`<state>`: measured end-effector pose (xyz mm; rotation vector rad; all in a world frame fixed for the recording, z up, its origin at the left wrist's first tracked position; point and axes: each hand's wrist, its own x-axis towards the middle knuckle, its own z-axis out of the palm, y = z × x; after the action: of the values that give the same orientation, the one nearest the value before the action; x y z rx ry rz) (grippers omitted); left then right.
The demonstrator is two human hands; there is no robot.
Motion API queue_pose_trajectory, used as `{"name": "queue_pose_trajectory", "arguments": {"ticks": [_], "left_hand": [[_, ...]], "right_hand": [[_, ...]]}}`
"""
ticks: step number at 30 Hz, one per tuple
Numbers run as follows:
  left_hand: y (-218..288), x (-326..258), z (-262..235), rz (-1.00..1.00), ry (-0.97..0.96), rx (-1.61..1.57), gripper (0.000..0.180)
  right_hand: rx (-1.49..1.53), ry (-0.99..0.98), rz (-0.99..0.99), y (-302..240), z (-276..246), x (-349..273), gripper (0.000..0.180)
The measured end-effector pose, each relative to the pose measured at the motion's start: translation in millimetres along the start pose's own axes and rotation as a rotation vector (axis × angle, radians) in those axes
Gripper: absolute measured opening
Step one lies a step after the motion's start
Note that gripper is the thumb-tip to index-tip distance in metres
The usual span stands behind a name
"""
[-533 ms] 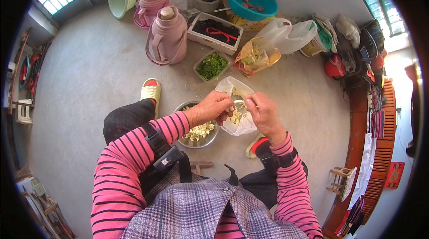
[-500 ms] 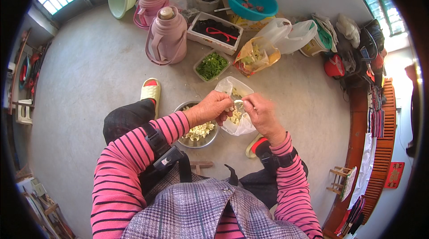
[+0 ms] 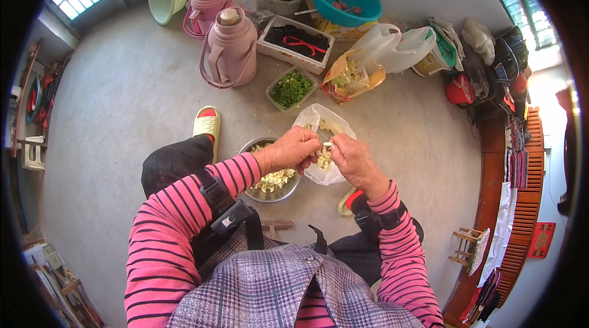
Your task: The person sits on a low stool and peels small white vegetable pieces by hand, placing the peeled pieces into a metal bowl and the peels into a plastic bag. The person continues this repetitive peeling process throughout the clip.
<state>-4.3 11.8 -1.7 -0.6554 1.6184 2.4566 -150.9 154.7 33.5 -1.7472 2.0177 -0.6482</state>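
Observation:
My left hand (image 3: pixel 293 148) is closed in a pinch, its fingertips next to a small pale piece. My right hand (image 3: pixel 351 159) is also closed, with the white end of a pale vegetable piece (image 3: pixel 328 144) showing at its fingertips. The exact kind of vegetable is too small to tell. Beneath both hands sits a white plastic bag (image 3: pixel 334 176) that holds more pale bits. Partly covered by my left wrist, a round metal bowl (image 3: pixel 284 197) contains many pale yellow-white pieces (image 3: pixel 272 181).
Chopped greens lie in a clear tub (image 3: pixel 275 100) ahead. Behind it stand two pink thermos flasks (image 3: pixel 229 52), a soil-filled white box (image 3: pixel 316 67) and a teal basin (image 3: pixel 345 15). An orange-and-yellow bag (image 3: pixel 356 98) is farther right. A small stool (image 3: pixel 467 247) stands at right.
My right hand has moved slightly left and closer to my left hand. The curved white piece seen between them now shows only as a short end. The plastic bag's edge has shifted slightly.

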Motion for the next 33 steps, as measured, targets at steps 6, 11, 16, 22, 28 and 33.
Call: {"name": "queue_pose_trajectory", "arguments": {"ticks": [6,11,16,22,28,33], "left_hand": [[4,-3,-2,0.014,-0.056,-0.01,0.024],[6,-5,-5,0.029,-0.154,-0.071,0.024],[7,-5,-7,0.031,-0.212,-0.111,0.024],[3,-5,-8,0.036,-0.267,-0.17,0.025],[2,-4,-10,0.035,-0.252,-0.11,0.026],[6,-5,-11,0.045,-0.209,-0.028,0.024]], "right_hand": [[0.085,0.058,0.025,-3,1,-1,0.012],[0.186,0.116,0.044,-8,2,-1,0.014],[0.294,0.128,0.09,-11,0,-2,0.016],[0.355,0.116,0.119,-11,0,-4,0.016],[0.387,0.06,0.121,-9,-3,-3,0.019],[0.345,-0.06,0.141,-11,-11,-1,0.021]]}}
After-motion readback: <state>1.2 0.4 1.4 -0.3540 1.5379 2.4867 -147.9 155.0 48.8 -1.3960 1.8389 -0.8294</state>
